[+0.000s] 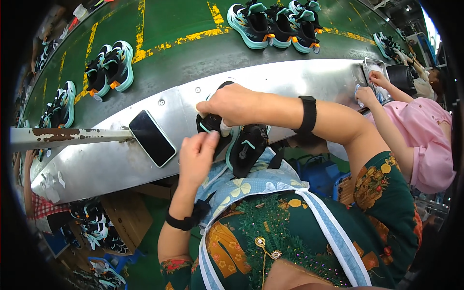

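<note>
- I work the black fabric shoe with the mint loop (pixel 207 123) by its upper; to do this well, I should steady the shoe with one hand and let the other make small, even pulls.
- I'd keep tension gentle, so the upper doesn't twist or the shoe slide toward the near edge of the silver metal tabletop (pixel 295 79).
- My right grip (pixel 231 104) is curled over the shoe's far side; its fingertips are partly hidden, so I cannot tell what they pinch.
- My left grip (pixel 195 153) sits at the near left, thumb and forefinger drawn close beside the shoe; whether anything is between them, I cannot tell.
- The shoe lies between both grips, left of a second black shoe with a mint-edged sole (pixel 247 147).
</note>
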The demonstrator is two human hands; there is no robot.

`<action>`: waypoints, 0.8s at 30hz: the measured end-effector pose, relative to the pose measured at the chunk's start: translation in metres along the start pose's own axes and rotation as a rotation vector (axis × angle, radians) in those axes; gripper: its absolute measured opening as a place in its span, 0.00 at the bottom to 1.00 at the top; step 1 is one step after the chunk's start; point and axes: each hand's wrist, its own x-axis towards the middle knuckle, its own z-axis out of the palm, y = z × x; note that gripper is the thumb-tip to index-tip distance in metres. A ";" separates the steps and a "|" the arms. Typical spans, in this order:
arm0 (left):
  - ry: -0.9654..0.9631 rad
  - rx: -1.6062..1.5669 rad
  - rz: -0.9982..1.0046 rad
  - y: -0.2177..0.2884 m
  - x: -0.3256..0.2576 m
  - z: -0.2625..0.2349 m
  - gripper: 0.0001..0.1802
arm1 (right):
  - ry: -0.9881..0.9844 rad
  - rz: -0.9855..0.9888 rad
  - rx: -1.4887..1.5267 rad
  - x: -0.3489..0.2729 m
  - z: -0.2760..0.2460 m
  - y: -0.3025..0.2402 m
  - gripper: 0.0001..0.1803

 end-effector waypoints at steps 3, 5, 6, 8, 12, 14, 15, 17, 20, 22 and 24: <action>0.007 -0.022 -0.050 0.007 -0.009 0.012 0.15 | 0.000 -0.067 0.024 -0.006 0.004 -0.004 0.24; 0.092 0.031 -0.055 0.005 -0.013 0.018 0.15 | 0.119 -0.155 0.235 -0.025 0.012 0.011 0.24; 0.154 0.129 0.071 0.011 -0.015 0.021 0.13 | 0.230 -0.252 0.451 -0.031 0.015 0.017 0.25; 0.201 0.203 0.122 0.011 -0.013 0.027 0.12 | 0.315 -0.125 0.276 -0.040 0.026 -0.003 0.25; 0.194 0.295 0.138 0.006 -0.012 0.027 0.11 | 0.391 0.062 -0.077 -0.042 0.038 -0.021 0.25; 0.138 0.307 0.162 0.014 -0.009 0.024 0.13 | 0.242 0.058 0.102 -0.040 0.021 -0.004 0.27; 0.134 0.308 0.169 0.020 -0.013 0.025 0.13 | 0.147 0.058 0.261 -0.043 0.015 0.007 0.28; -0.143 0.141 -0.042 0.021 -0.029 0.028 0.15 | 0.263 0.014 0.516 -0.058 0.014 0.014 0.23; -0.214 0.026 -0.025 0.019 -0.035 0.001 0.16 | 0.302 0.312 0.739 -0.089 0.006 0.019 0.21; -0.142 -0.120 -0.010 0.026 -0.024 -0.018 0.14 | 0.269 0.217 0.549 -0.110 0.018 0.030 0.21; 0.120 -0.072 0.190 0.022 0.010 -0.020 0.09 | 0.233 0.209 0.503 -0.120 0.026 0.021 0.21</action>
